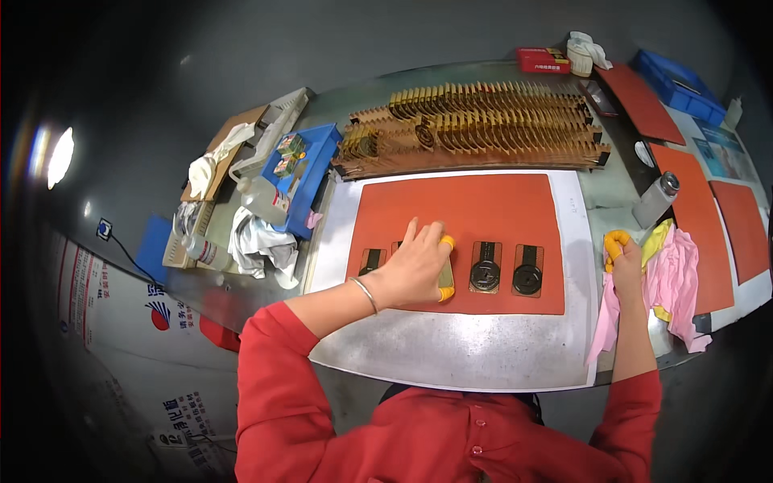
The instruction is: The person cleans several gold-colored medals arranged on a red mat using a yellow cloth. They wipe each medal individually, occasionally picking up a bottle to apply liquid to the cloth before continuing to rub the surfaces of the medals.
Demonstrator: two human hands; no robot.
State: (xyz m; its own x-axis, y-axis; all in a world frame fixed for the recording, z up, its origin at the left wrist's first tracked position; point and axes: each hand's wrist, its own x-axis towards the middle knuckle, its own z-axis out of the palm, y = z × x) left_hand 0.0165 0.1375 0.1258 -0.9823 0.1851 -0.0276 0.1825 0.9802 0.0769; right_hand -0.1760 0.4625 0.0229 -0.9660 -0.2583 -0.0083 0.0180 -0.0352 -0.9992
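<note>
My left hand (415, 264) is over an orange mat (459, 205), with yellow finger cots on thumb and index finger. Those two fingertips grip opposite ends of a small rectangular plate (446, 274), which the hand partly hides. To its right lie two copper-edged plates with round black parts, one nearer (485, 276) and one farther right (527, 279). Another dark-striped plate (372, 260) shows left of the hand, with one more mostly covered by it. My right hand (625, 262), also in yellow cots, is closed on a pink cloth (605, 318) at the right.
Behind the mat stand long racks (475, 133) of upright copper-coloured plates. A blue tray (318, 153), a clear bottle (262, 200) and white cloths (262, 245) are at the left. On the right are a grey bottle (656, 201), more orange mats (684, 233) and a blue bin (676, 84).
</note>
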